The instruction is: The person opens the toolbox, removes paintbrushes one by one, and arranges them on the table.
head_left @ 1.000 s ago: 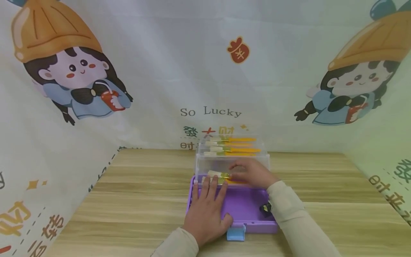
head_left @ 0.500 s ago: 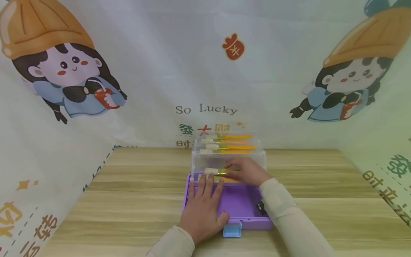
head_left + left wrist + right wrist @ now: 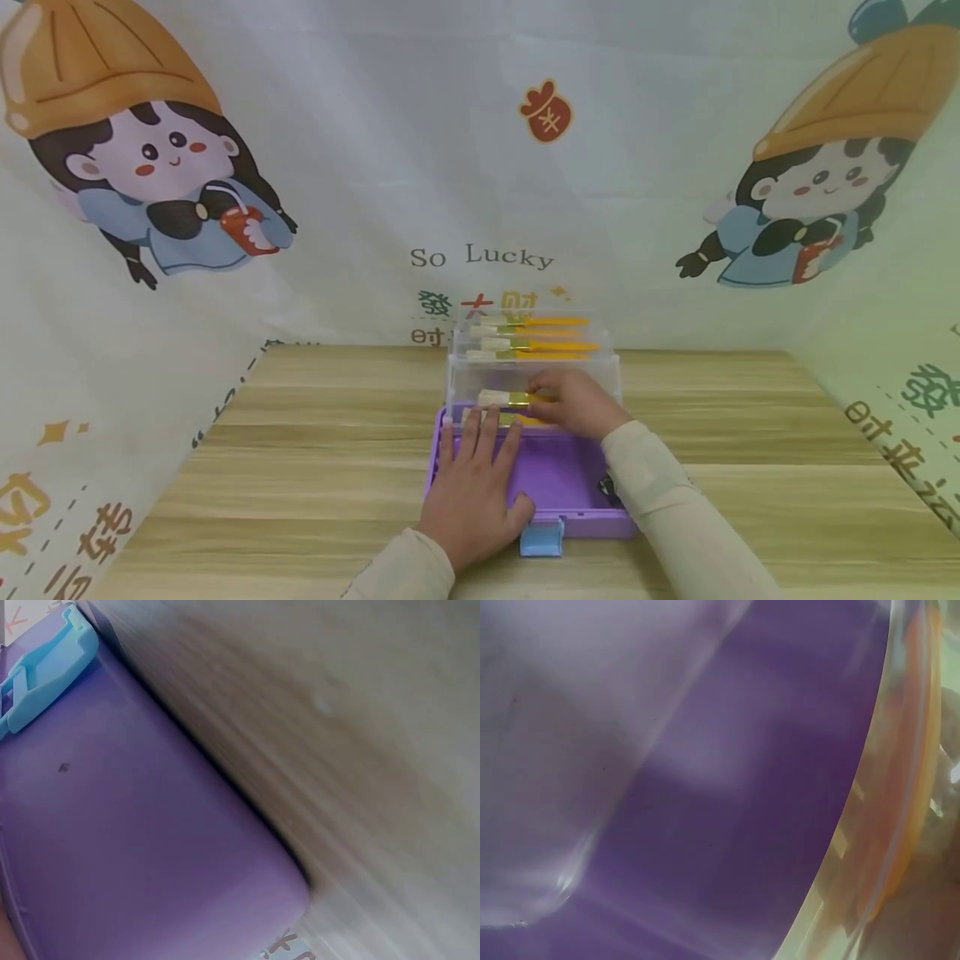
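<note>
In the head view, a purple case [image 3: 555, 479] lies on the table with its clear plastic lid [image 3: 476, 379] raised behind it. My left hand [image 3: 476, 492] is spread flat over the case's left side, its fingertips at the foot of the lid. My right hand [image 3: 577, 404] pinches a paintbrush [image 3: 495, 399] with pale bristles around its metal ferrule, against the lid. A second paintbrush [image 3: 504, 419] lies just below it, partly behind my left fingertips. An orange brush handle [image 3: 907, 787] shows through clear plastic in the right wrist view.
Several more paintbrushes [image 3: 547, 333] with yellow handles sit in the upper clear tray. A light blue latch [image 3: 542, 539] hangs at the case's front edge. A small black object [image 3: 609, 490] lies inside at the right, partly behind the sleeve. A printed cloth [image 3: 480, 167] stands behind the table.
The pinched paintbrush has turned slightly, from tilted to nearly level. My left hand holds its place on the case. The head view has shifted a little.
</note>
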Action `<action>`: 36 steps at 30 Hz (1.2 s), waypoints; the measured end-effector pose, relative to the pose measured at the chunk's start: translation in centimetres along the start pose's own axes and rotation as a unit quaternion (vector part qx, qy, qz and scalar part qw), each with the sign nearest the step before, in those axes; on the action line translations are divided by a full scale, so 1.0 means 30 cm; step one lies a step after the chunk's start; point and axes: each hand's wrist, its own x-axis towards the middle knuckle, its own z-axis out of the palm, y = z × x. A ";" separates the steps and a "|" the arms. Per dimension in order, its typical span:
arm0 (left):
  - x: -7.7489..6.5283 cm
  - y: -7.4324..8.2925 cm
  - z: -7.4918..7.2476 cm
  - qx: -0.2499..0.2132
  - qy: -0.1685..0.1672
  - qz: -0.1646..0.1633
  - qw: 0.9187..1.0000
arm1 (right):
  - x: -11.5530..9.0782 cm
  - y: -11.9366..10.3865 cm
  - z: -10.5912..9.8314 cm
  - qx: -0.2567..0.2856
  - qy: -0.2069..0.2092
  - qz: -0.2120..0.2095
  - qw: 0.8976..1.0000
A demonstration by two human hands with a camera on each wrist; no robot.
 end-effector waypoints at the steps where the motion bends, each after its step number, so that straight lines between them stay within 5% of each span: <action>1: 0.001 0.000 -0.001 -0.001 -0.002 -0.001 1.000 | 0.000 -0.001 0.000 -0.002 0.005 0.001 1.000; 14: -0.004 -0.001 0.000 -0.006 -0.006 -0.005 1.000 | -0.018 -0.022 0.005 -0.073 0.067 -0.047 0.994; 36: 0.000 -0.001 -0.010 -0.002 -0.008 -0.004 1.000 | -0.035 -0.045 -0.036 -0.076 0.146 -0.081 0.983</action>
